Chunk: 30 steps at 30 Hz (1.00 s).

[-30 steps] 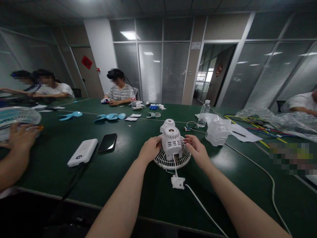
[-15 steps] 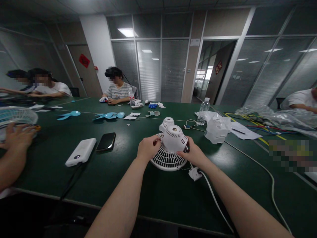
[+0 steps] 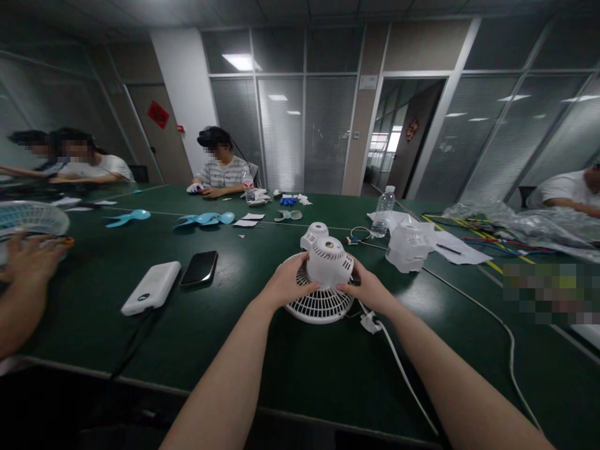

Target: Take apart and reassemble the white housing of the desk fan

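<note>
A white fan motor cover [image 3: 329,265], vented and rounded with a hole in its top, sits over the round white fan grille [image 3: 319,307]. My left hand [image 3: 291,281] wraps the cover's left side, its thumb across the front. On the opposite side my right hand [image 3: 362,282] grips it, thumb at the lower front edge. The grille lies on the green table beneath both hands. Just behind stands a second white vented housing [image 3: 313,234]. A white plug [image 3: 370,322] with its cord rests by the grille's right edge.
To the left lie a phone [image 3: 199,269] and a white power bank [image 3: 152,287]. Blue fan blades [image 3: 206,219] are farther back. On the right stand a bagged white part [image 3: 407,247] and a water bottle [image 3: 385,212]. A co-worker's hand [image 3: 32,256] holds another grille at far left.
My left hand has shifted round the cover, and its thumb now lies across the front. The cover sits slightly lower in view. My right hand keeps its hold.
</note>
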Motion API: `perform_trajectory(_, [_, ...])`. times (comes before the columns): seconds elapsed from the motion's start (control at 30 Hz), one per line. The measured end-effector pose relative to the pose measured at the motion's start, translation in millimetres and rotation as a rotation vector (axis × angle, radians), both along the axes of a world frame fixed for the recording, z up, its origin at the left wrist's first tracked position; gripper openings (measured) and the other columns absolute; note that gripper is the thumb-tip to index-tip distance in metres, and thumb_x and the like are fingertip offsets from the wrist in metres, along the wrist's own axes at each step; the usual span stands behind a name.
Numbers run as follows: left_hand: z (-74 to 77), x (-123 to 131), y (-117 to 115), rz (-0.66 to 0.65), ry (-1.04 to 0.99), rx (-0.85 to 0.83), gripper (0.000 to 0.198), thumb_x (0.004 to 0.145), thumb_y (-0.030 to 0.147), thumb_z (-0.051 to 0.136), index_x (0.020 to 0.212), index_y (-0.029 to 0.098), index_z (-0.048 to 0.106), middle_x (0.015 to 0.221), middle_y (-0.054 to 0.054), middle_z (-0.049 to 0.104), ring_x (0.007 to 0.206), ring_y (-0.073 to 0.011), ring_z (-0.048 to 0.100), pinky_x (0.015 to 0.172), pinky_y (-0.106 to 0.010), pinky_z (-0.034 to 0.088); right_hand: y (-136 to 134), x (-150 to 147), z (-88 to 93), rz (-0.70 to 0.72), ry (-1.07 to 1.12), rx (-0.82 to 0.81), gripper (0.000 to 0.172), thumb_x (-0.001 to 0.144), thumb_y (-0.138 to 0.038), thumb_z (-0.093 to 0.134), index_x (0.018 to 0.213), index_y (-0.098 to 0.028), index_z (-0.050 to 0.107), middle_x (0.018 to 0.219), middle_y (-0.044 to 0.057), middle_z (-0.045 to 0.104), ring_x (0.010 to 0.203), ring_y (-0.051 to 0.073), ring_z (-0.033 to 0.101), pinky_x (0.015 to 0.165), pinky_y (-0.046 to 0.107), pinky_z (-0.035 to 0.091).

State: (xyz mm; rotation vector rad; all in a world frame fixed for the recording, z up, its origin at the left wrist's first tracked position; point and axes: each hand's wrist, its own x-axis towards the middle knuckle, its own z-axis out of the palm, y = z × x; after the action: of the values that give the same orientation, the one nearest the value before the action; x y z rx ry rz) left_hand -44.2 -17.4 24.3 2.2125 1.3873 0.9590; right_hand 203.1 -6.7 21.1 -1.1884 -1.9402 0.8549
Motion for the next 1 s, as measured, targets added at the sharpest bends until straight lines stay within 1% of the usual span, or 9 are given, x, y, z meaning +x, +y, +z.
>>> perform_trajectory(0.07, [2.8, -0.8, -1.0, 0.039, 0.054, 0.033, 0.083, 0.068, 0.046, 0.075, 0.139, 0.02, 0.041, 0.133, -0.012, 0.053, 0.121, -0.0316, 0.05, 0.102, -0.047, 0.041, 1.6, 1.3, -2.1, 0.041, 0.043, -0.024, 0.085, 0.074, -0.027, 0.073, 0.145, -0.025, 0.027, 0.139, 0.009, 0.052, 0.124, 0.025, 0.053, 0.107, 0.048, 0.039])
perform_trajectory(0.2, [6.9, -1.5, -1.5, 0.09, 0.114, 0.066, 0.07, 0.066, 0.046, 0.076, 0.127, 0.021, 0.053, 0.114, -0.009, 0.06, 0.108, -0.03, 0.055, 0.09, -0.043, 0.047, 1.0, 3.2, -1.4, 0.118, 0.082, -0.075, 0.073, 0.077, -0.03, 0.072, 0.14, -0.025, 0.037, 0.137, 0.008, 0.055, 0.125, 0.026, 0.053, 0.108, 0.05, 0.039])
perform_trajectory(0.3, [7.8, -1.3, -1.9, 0.092, 0.094, 0.049, 0.064, 0.065, 0.047, 0.077, 0.12, 0.021, 0.056, 0.113, -0.008, 0.06, 0.106, -0.0293, 0.055, 0.087, -0.042, 0.049, -0.3, 3.9, 0.1, 0.123, 0.077, -0.096, 0.069, 0.077, -0.031, 0.072, 0.138, -0.024, 0.041, 0.135, 0.009, 0.056, 0.124, 0.027, 0.053, 0.108, 0.051, 0.039])
perform_trajectory(0.5, [6.0, -1.6, -0.7, 0.097, 0.041, 0.0, 0.066, 0.065, 0.043, 0.077, 0.122, 0.02, 0.054, 0.122, -0.011, 0.058, 0.112, -0.0303, 0.053, 0.091, -0.043, 0.047, 1.0, 4.4, -1.1, 0.099, 0.084, -0.093, 0.069, 0.076, -0.029, 0.073, 0.137, -0.025, 0.042, 0.134, 0.009, 0.057, 0.124, 0.027, 0.054, 0.108, 0.054, 0.039])
perform_trajectory(0.67, [2.4, -3.2, 2.1, 0.082, 0.035, 0.014, 0.067, 0.066, 0.039, 0.078, 0.125, 0.021, 0.053, 0.126, -0.01, 0.058, 0.117, -0.0308, 0.052, 0.097, -0.046, 0.044, 2.6, 2.5, -0.6, 0.053, 0.035, -0.035, 0.068, 0.071, -0.029, 0.076, 0.132, -0.022, 0.046, 0.13, 0.009, 0.059, 0.117, 0.026, 0.058, 0.102, 0.05, 0.045])
perform_trajectory(0.8, [0.3, -1.5, 0.8, 0.067, -0.018, 0.042, 0.074, 0.067, 0.037, 0.078, 0.132, 0.022, 0.045, 0.132, -0.011, 0.053, 0.119, -0.0284, 0.052, 0.1, -0.044, 0.043, -1.1, -4.3, 0.7, -0.047, -0.016, 0.021, 0.064, 0.068, -0.029, 0.078, 0.124, -0.02, 0.05, 0.123, 0.01, 0.062, 0.112, 0.026, 0.06, 0.096, 0.048, 0.049])
perform_trajectory(0.9, [-0.1, 0.7, -0.6, 0.122, -0.034, 0.055, 0.066, 0.065, 0.036, 0.079, 0.123, 0.022, 0.05, 0.125, -0.01, 0.056, 0.115, -0.027, 0.055, 0.098, -0.043, 0.045, -6.9, -6.7, 5.1, -0.165, -0.071, 0.034, 0.063, 0.063, -0.031, 0.081, 0.117, -0.018, 0.053, 0.118, 0.012, 0.064, 0.109, 0.029, 0.061, 0.094, 0.049, 0.05])
perform_trajectory(0.93, [-0.1, 1.0, -0.7, 0.137, -0.031, 0.053, 0.061, 0.065, 0.035, 0.079, 0.119, 0.022, 0.052, 0.122, -0.009, 0.057, 0.112, -0.0265, 0.056, 0.096, -0.042, 0.046, -8.7, -5.8, 7.6, -0.169, -0.085, 0.022, 0.063, 0.061, -0.031, 0.082, 0.116, -0.018, 0.053, 0.118, 0.013, 0.064, 0.108, 0.03, 0.061, 0.094, 0.049, 0.05])
perform_trajectory(1.0, [-0.1, 0.8, 0.5, 0.154, -0.026, 0.042, 0.053, 0.066, 0.033, 0.079, 0.111, 0.022, 0.054, 0.115, -0.007, 0.06, 0.106, -0.0251, 0.058, 0.092, -0.04, 0.048, -11.1, -1.5, 13.6, -0.094, -0.071, -0.038, 0.058, 0.065, -0.027, 0.077, 0.116, -0.018, 0.053, 0.119, 0.012, 0.064, 0.109, 0.03, 0.061, 0.093, 0.048, 0.05])
